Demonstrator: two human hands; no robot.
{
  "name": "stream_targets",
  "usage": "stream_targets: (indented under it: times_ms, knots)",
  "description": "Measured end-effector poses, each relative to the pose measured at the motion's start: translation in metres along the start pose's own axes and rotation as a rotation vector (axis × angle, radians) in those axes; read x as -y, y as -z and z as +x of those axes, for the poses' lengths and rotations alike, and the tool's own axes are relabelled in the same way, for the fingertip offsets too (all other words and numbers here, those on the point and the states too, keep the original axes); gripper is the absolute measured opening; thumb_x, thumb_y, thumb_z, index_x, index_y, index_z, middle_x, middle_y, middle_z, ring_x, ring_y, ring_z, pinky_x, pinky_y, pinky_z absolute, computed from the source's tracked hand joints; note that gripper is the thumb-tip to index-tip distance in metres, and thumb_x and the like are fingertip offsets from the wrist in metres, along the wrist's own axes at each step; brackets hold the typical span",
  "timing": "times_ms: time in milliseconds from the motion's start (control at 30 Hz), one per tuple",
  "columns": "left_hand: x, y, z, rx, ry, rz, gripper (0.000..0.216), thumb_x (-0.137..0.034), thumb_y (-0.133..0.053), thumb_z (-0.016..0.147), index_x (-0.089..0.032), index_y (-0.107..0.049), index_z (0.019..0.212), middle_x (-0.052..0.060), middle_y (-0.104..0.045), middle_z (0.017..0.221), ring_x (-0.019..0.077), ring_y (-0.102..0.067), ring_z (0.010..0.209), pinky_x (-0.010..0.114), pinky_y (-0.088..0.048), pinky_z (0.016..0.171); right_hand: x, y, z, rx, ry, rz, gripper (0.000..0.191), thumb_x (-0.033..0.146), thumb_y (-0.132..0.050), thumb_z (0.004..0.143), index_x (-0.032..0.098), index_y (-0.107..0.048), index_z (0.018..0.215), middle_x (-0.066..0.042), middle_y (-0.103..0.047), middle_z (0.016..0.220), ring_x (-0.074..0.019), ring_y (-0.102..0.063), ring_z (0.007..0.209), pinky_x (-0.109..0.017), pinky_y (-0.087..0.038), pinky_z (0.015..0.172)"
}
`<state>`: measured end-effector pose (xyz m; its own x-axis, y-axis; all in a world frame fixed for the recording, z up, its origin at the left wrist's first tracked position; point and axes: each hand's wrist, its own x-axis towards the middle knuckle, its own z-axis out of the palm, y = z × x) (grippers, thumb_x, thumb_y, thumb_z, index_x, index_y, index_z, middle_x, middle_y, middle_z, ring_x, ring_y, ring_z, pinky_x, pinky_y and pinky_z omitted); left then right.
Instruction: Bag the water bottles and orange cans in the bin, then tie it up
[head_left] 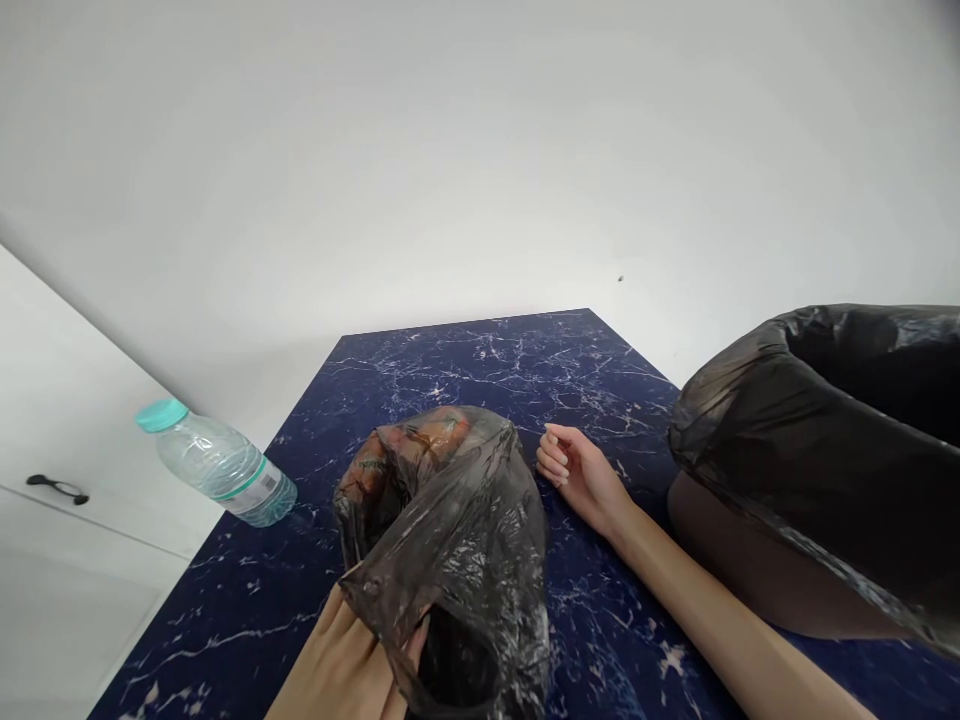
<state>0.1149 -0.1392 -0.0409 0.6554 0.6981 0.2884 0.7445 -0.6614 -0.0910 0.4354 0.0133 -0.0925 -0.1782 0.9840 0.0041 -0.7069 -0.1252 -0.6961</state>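
A thin black plastic bag [480, 530] lies on the blue marbled table in front of me. Reddish-orange shapes with small greenish marks [442, 432] show through its far side; I cannot make out what they are. At the bag's near left edge my left hand [341, 650] grips the plastic, its fingers partly hidden behind it. To the right of the bag, my right hand [581, 470] rests on the table with its fingers curled in and nothing visible in them, slightly apart from the plastic.
On the left stands a clear plastic bottle [225, 465] with a turquoise cap. A brown bin [735, 560] lined with a black bag [795, 450] stands at the right, beside my forearm. A white wall is behind the table [487, 350], and a white cabinet [75, 420] is at left.
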Motion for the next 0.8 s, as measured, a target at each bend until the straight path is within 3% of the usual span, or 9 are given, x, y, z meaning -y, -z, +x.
stream_targets:
  times_ms: [133, 200, 367, 500, 800]
  knots:
    - [0.000, -0.017, 0.011, -0.022, 0.326, -0.085, 0.056, -0.027, -0.057, 0.099, -0.041, -0.062, 0.153, 0.002, -0.077, 0.140, 0.0355, -0.074, 0.125, 0.049, -0.064, 0.106, 0.000, -0.001, 0.001, -0.009, -0.002, 0.004, 0.046, 0.043, -0.089, 0.080, 0.022, -0.053, 0.062, 0.008, -0.035, 0.057, -0.0081, -0.027, 0.050, -0.024, -0.031, 0.047]
    - [0.000, -0.023, 0.018, -0.034, 0.414, -0.088, 0.057, -0.030, -0.058, 0.100, -0.041, -0.059, 0.156, 0.004, -0.073, 0.144, 0.0372, -0.070, 0.130, 0.048, -0.065, 0.101, 0.000, -0.001, 0.002, -0.016, 0.001, 0.007, 0.045, 0.042, -0.089, 0.080, 0.022, -0.053, 0.062, 0.008, -0.036, 0.057, -0.0081, -0.027, 0.050, -0.024, -0.030, 0.047]
    - [0.005, -0.033, 0.025, -0.068, 0.475, -0.076, 0.052, -0.032, -0.054, 0.103, -0.035, -0.056, 0.155, 0.010, -0.060, 0.157, 0.0430, -0.056, 0.145, 0.063, -0.054, 0.115, 0.001, -0.003, 0.001, -0.030, 0.002, 0.012, 0.043, 0.041, -0.089, 0.080, 0.021, -0.055, 0.063, 0.008, -0.037, 0.057, -0.0079, -0.027, 0.050, -0.024, -0.030, 0.047]
    - [0.006, -0.035, 0.029, -0.105, 0.558, -0.100, 0.055, -0.043, -0.050, 0.108, -0.032, -0.042, 0.161, 0.014, -0.050, 0.160, 0.0445, -0.045, 0.152, 0.075, -0.039, 0.124, 0.001, -0.004, 0.001, -0.028, 0.000, 0.011, 0.043, 0.041, -0.089, 0.080, 0.021, -0.055, 0.063, 0.008, -0.036, 0.057, -0.0077, -0.027, 0.050, -0.024, -0.030, 0.047]
    - [0.000, -0.017, 0.040, -0.103, 0.614, -0.149, 0.052, -0.047, -0.048, 0.109, -0.033, -0.043, 0.158, 0.014, -0.045, 0.163, 0.0471, -0.043, 0.151, 0.080, -0.039, 0.120, 0.000, -0.004, 0.002, -0.027, 0.010, 0.006, 0.041, 0.039, -0.087, 0.082, 0.021, -0.055, 0.064, 0.008, -0.036, 0.058, -0.0079, -0.028, 0.050, -0.025, -0.030, 0.047]
